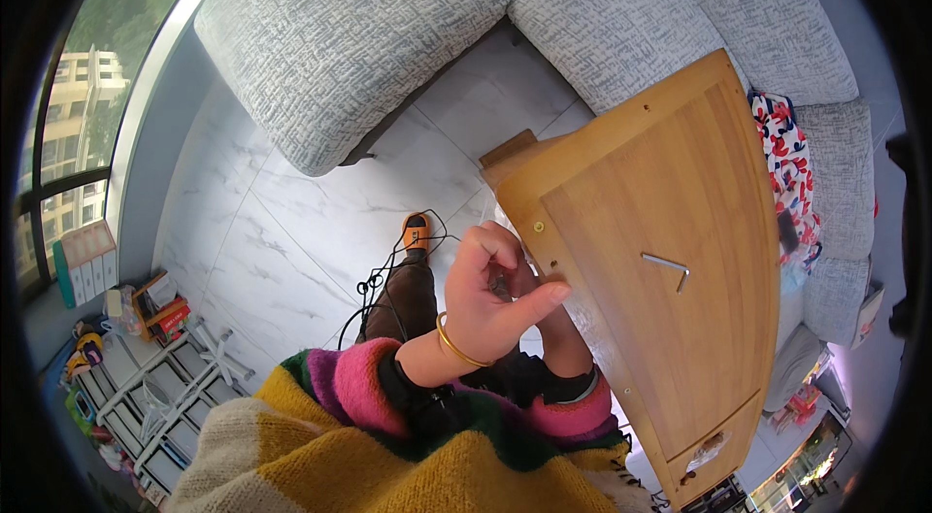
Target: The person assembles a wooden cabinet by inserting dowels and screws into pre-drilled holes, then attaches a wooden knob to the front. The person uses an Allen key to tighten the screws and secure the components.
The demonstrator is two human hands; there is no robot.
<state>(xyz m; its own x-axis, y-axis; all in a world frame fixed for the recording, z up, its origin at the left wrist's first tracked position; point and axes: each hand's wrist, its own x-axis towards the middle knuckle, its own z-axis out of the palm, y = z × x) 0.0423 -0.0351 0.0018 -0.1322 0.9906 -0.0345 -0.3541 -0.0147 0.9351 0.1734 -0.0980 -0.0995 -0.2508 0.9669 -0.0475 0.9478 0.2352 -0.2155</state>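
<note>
My left hand (492, 295), with a gold bangle at the wrist, is raised beside the left edge of a wooden tabletop (631, 164). Its fingers curl inward while the thumb points right. Whatever those fingers may hold is too small and shaded to name. Most of my right hand (553, 316) is behind the left one, close to the same edge, and its fingers are hidden. An L-shaped metal hex key (668, 267) lies on the wood, apart from both hands. Small holes and a brass-coloured fitting (539, 227) show along the tabletop's border.
A grey patterned sofa (359, 18) runs along the far side and the right. Black cables (369, 290) hang by my leg above the marble-look floor (291, 222). A white rack (170, 392) with books stands at lower left. Patterned cloth (782, 154) lies beyond the wood's right edge.
</note>
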